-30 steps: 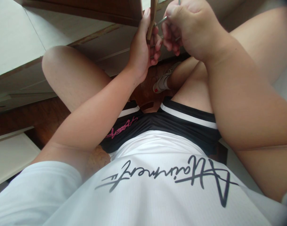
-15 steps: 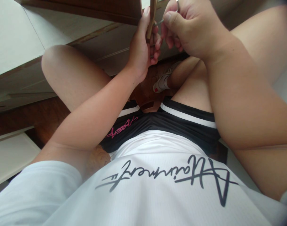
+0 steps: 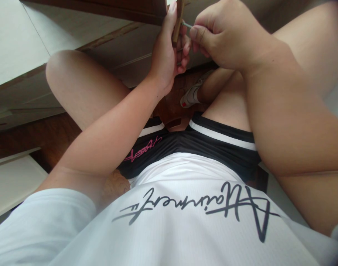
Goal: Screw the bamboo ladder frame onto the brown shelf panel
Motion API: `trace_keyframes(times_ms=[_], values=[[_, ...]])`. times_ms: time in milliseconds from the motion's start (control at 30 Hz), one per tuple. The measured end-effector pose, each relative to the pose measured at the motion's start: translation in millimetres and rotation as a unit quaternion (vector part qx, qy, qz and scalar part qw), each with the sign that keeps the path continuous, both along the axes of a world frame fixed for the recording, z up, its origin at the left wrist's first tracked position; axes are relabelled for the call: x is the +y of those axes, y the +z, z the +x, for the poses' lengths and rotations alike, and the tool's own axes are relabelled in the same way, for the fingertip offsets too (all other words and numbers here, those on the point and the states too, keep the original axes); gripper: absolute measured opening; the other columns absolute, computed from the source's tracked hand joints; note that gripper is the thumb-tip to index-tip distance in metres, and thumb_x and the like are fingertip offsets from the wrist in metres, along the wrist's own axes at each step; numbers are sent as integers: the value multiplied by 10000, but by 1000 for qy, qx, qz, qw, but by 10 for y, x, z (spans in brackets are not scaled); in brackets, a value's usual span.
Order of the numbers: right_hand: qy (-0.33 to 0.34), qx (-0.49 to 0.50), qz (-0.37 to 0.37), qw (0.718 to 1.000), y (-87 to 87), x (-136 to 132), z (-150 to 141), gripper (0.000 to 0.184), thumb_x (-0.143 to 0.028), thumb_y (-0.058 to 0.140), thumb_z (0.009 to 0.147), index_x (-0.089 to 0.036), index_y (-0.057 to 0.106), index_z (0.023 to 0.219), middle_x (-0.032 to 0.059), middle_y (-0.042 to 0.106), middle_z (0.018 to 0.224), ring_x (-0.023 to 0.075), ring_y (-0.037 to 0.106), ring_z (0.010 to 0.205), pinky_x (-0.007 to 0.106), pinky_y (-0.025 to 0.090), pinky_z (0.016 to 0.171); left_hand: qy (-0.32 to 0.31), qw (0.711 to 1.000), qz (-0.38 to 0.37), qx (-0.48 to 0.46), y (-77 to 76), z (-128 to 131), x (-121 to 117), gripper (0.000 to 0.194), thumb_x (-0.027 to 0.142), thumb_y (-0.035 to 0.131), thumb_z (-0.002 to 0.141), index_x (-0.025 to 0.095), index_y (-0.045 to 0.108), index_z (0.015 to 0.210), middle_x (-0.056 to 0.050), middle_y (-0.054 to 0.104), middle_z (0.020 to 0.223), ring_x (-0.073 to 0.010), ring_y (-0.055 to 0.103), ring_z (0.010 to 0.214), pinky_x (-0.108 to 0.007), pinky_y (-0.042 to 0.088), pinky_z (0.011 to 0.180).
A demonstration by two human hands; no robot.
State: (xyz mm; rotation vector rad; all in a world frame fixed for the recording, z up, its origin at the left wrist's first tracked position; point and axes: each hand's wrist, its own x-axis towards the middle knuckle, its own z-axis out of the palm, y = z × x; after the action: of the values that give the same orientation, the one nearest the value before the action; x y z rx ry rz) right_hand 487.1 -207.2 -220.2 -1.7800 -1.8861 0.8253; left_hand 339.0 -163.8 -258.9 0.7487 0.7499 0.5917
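Note:
My left hand (image 3: pixel 166 51) is closed around the end of a narrow wooden piece (image 3: pixel 176 35), thumb along its left face and fingers curled on the right. My right hand (image 3: pixel 218 35) pinches a thin metal rod that looks like a hex key (image 3: pixel 187 25). The rod's tip meets the right face of the wooden piece, close to my left fingers. A small fitting at the contact is too small to make out. My right fist hides the rest of the tool. The upper part of the wooden piece runs out of the frame.
A dark brown wooden panel (image 3: pixel 116 9) stands at the top, just left of my left hand. A pale surface with a worn brown edge (image 3: pixel 16 40) lies at the upper left. My bent knees flank the work, and a shoe (image 3: pixel 189 98) rests on the brown floor.
My right hand has turned and shifted slightly, showing more of the rod. The curved metal part above my right fist is out of sight now. My left hand stays nearly still.

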Motion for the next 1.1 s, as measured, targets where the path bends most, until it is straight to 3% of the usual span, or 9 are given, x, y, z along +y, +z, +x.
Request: trace_keyframes(times_ms=[133, 267, 467, 567, 700, 867, 1033, 1100], values=[[-25, 4, -3, 1000, -27, 17, -9, 259, -186, 526, 910, -128, 652, 691, -10, 495, 622, 78, 435, 616, 222, 293, 633, 1, 1000, 6, 19, 35, 7, -18, 483, 517, 298, 1029, 172, 478, 744, 20, 471, 569, -84, 412, 427, -174, 203, 393], [-49, -11, -17, 999, -46, 19, -14, 251, -214, 566, 884, -117, 666, 675, -17, 430, 548, 76, 376, 573, 239, 244, 584, 2, 999, 11, 33, 69, 8, -25, 480, 498, 282, 1036, 176, 467, 732, 29, 434, 557, -82, 392, 419, -177, 201, 401], [-27, -19, 19, 999, -22, -35, -57, 321, -237, 514, 936, -58, 760, 836, 13, 606, 678, 47, 456, 632, 185, 297, 632, 9, 999, 13, 42, 69, 21, -25, 480, 510, 292, 1034, 180, 459, 729, 36, 421, 550, -85, 383, 406, -173, 196, 398], [-40, 5, 11, 999, -20, -37, -76, 314, -230, 527, 929, -53, 766, 828, 21, 642, 702, 52, 531, 674, 166, 338, 655, 11, 999, 5, 41, 48, 22, -27, 513, 531, 291, 1035, 176, 462, 707, 29, 417, 547, -82, 372, 401, -178, 178, 395], [-48, -8, 4, 999, -36, -15, -86, 314, -235, 526, 929, -57, 766, 834, 24, 642, 707, 52, 503, 667, 183, 309, 635, 11, 1000, -4, 22, -4, 19, -28, 531, 570, 335, 1019, 171, 475, 697, 19, 437, 551, -79, 377, 405, -177, 176, 392], [-54, -22, -4, 998, -8, -4, -64, 323, -268, 544, 926, -46, 725, 779, -1, 556, 629, 37, 365, 598, 214, 220, 573, -5, 1000, 21, 20, -41, 18, -13, 550, 595, 351, 1004, 161, 486, 693, 17, 427, 560, -78, 381, 410, -175, 193, 378], [-34, 51, -29, 998, 74, -16, -54, 370, -248, 502, 945, -61, 605, 643, -15, 587, 665, 17, 500, 680, 151, 292, 636, -10, 999, 19, 25, -11, 16, -8, 538, 560, 302, 1027, 163, 498, 721, 17, 431, 575, -77, 390, 409, -177, 200, 384], [-34, 67, -32, 997, 91, -24, -53, 397, -255, 501, 946, -69, 541, 598, -25, 573, 641, 9, 492, 666, 146, 280, 629, -6, 999, 16, 27, -3, 19, -12, 532, 569, 313, 1022, 166, 510, 736, 19, 434, 575, -79, 392, 405, -180, 201, 387]])
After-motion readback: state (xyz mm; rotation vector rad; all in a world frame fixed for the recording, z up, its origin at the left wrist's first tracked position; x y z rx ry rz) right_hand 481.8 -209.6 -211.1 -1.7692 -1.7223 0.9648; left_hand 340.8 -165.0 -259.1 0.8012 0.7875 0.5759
